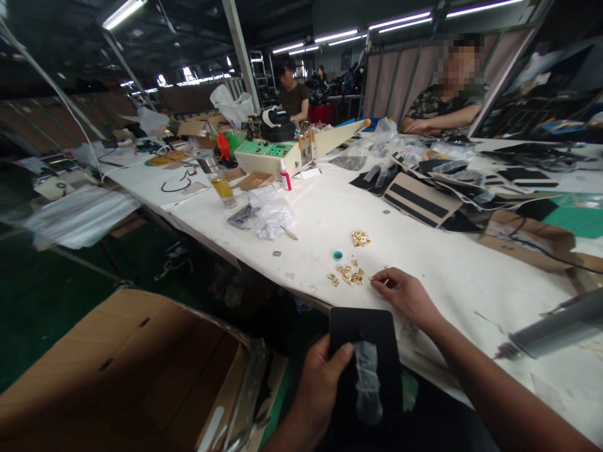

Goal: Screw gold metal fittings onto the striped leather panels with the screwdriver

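Observation:
My left hand [325, 370] grips the left edge of a flat black panel [362, 323], thumb on top, just off the table's near edge. A strip of clear plastic film [367, 383] lies along the panel's face. Over the white tabletop, my right hand [400, 292] pinches a small gold-coloured metal piece [372, 279] between thumb and fingertips. Just left of those fingertips lies a loose group of gold metal fittings [351, 275]. A second pile of gold fittings [360, 238] sits farther back, and a small blue round cap [338, 255] lies between the groups.
An open cardboard box [155, 364] stands low at left. A grey cylindrical tool [551, 326] lies at right. Crumpled plastic bags [273, 213], a red-and-white bottle [285, 176] and a cream machine [268, 154] stand farther back. Across the table sits a person [445, 110] near black panels.

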`<state>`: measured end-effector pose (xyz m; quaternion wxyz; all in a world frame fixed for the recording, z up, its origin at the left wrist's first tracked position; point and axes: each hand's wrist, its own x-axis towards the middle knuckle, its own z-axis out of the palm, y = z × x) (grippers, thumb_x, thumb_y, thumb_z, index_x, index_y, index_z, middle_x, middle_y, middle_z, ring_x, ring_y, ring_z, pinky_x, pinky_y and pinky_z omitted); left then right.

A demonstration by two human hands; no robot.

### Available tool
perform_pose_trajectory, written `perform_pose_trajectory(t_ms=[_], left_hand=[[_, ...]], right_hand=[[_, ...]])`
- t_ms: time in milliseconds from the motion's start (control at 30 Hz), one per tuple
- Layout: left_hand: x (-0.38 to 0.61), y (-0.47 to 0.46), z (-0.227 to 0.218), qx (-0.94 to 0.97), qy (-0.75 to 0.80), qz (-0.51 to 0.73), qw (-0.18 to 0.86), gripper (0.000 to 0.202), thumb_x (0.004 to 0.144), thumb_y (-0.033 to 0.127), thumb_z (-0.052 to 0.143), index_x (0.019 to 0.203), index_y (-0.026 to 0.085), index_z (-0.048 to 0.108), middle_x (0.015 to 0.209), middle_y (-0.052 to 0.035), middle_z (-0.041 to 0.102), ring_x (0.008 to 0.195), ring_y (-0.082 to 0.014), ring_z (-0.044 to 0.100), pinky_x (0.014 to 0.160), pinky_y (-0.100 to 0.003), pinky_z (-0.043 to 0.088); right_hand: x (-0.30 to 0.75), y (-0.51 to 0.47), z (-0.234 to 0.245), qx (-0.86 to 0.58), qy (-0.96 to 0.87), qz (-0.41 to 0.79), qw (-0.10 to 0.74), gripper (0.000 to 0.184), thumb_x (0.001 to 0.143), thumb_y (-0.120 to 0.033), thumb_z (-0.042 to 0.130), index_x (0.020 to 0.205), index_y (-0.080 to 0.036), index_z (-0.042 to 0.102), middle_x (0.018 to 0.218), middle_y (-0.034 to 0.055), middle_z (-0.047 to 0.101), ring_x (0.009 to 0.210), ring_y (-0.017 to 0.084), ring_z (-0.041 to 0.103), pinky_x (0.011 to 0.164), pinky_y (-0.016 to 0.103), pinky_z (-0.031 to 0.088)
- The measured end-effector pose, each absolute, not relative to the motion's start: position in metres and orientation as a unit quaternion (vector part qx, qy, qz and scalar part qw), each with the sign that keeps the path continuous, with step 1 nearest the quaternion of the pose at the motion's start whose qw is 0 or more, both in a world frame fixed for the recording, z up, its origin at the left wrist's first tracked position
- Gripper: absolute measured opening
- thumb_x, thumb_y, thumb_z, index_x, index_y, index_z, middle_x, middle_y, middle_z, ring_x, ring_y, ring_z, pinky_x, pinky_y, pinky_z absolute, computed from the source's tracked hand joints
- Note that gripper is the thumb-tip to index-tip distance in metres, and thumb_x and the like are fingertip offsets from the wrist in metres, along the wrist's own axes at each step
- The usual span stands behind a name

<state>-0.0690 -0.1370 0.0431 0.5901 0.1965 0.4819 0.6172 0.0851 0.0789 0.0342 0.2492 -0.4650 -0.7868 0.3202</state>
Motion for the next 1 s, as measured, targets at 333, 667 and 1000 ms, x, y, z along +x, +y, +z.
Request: perform_pose_trajectory(t_ms=[333,667,1000], left_hand=[[-0.051,-0.124,0.060,0.397,0.568,0.560,0.455,0.032,0.099,0.045,0.069,0.101,0.014,0.080,0.097,-0.0065,0.076,0.096,-0.0254,0.067,0.088,-0.031,0.053],[-0.034,-0.127,0.071,0.566,0.534,0.520,0.352,0.032,0.107,0.026,0.057,0.134,0.021,0.073,0.129,-0.0093,0.075,0.115,-0.0244,0.071,0.105,-0.034,0.053],[-0.028,-0.129,0.071,0.635,0.531,0.486,0.280,0.040,0.105,0.021,0.054,0.143,0.020,0.068,0.138,-0.0122,0.073,0.125,-0.0284,0.071,0.112,-0.040,0.055]], right_hand=[[0.129,-0.041,0.104,-0.466,-0.740,0.375,0.307,0.033,0.092,-0.054,0.069,0.080,-0.024,0.074,0.075,0.0032,0.072,0.067,0.020,0.064,0.057,0.027,0.051],[0.142,-0.053,0.092,-0.467,-0.756,0.322,0.328,0.022,0.095,-0.040,0.066,0.081,-0.025,0.071,0.077,0.0005,0.071,0.069,0.018,0.065,0.062,0.027,0.049],[0.154,-0.057,0.088,-0.450,-0.763,0.309,0.346,0.021,0.099,-0.037,0.064,0.085,-0.025,0.074,0.083,0.0022,0.074,0.073,0.019,0.068,0.069,0.029,0.053]])
